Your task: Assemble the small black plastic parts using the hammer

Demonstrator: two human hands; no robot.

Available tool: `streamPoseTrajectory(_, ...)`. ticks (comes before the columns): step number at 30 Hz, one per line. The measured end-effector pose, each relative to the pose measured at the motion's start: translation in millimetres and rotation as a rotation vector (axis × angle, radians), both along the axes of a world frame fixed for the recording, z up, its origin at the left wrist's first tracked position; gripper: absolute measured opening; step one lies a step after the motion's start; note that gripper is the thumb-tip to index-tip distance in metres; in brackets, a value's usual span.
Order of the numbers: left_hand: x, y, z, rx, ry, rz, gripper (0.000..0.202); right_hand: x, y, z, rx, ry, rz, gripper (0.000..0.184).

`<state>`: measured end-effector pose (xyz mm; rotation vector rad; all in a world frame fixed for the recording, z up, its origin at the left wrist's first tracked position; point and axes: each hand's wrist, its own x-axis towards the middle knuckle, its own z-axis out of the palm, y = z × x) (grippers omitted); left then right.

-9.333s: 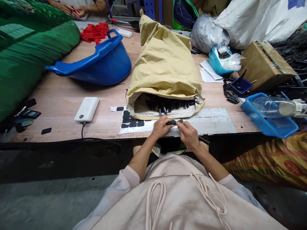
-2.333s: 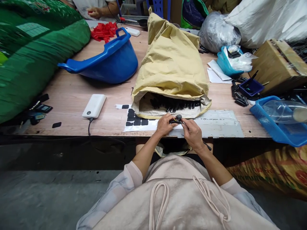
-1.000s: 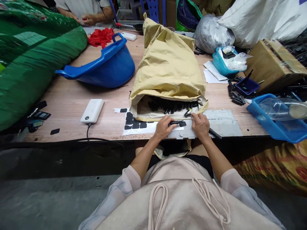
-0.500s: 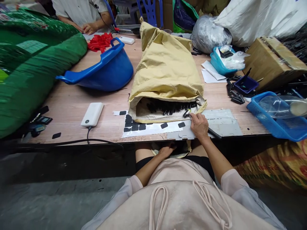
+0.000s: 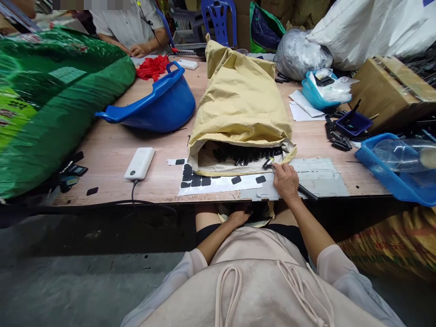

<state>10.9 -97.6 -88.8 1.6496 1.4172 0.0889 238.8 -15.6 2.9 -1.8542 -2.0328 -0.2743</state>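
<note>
My right hand (image 5: pixel 286 180) is closed around a small hammer (image 5: pixel 308 193), its metal head to the left and its black handle to the right. The hammer head is at the mouth of a yellow paper sack (image 5: pixel 243 100), which lies open toward me with black pieces (image 5: pixel 243 155) inside. Below the table edge, my left hand (image 5: pixel 239 218) rests over my lap at an opened bag (image 5: pixel 262 223); its fingertips are lost in shadow among dark contents. A white sheet with black rounded stickers (image 5: pixel 225 185) lies before the sack, beside a grey plate (image 5: pixel 323 178) under my right wrist.
A white power bank (image 5: pixel 139 163) with a cable and a blue basin (image 5: pixel 160 106) stand to the left, by a green sack (image 5: pixel 68 118). On the right are a blue basket (image 5: pixel 391 175), a purple tray (image 5: pixel 354 125) and a cardboard box (image 5: pixel 391 100). Another person's hands (image 5: pixel 140 49) are across the table.
The camera view has shifted slightly, moving the whole scene a little right and down. My hands and the hammer look nearly unchanged against the table.
</note>
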Motion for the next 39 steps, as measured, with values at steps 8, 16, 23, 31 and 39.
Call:
streamPoseTrajectory(8,-15.2,38.8,120.0,0.507,-0.356,0.127,0.02,-1.0,0.2,-1.9,-0.002,0.025,-0.016,0.035)
streamPoseTrajectory(16,-68.1,172.0,143.1,0.506,0.318,0.849,0.019,-1.2,0.8,-1.3,-0.013,0.015,-0.015,0.034)
streamPoseTrajectory(23,-67.5,176.9,137.5,0.369,0.368,0.788,0.029,-1.4,0.5,0.5,-0.041,0.018,-0.012,0.035)
streamPoseTrajectory(31,-49.9,117.1,121.3,0.893,-0.053,0.295,0.016,-1.6,0.7,0.7,-0.049,0.0,-0.012,0.037)
streamPoseTrajectory(39,-22.6,100.7,91.6,0.777,-0.219,-0.017,0.013,-2.3,0.6,0.5,-0.03,0.004,-0.017,0.037)
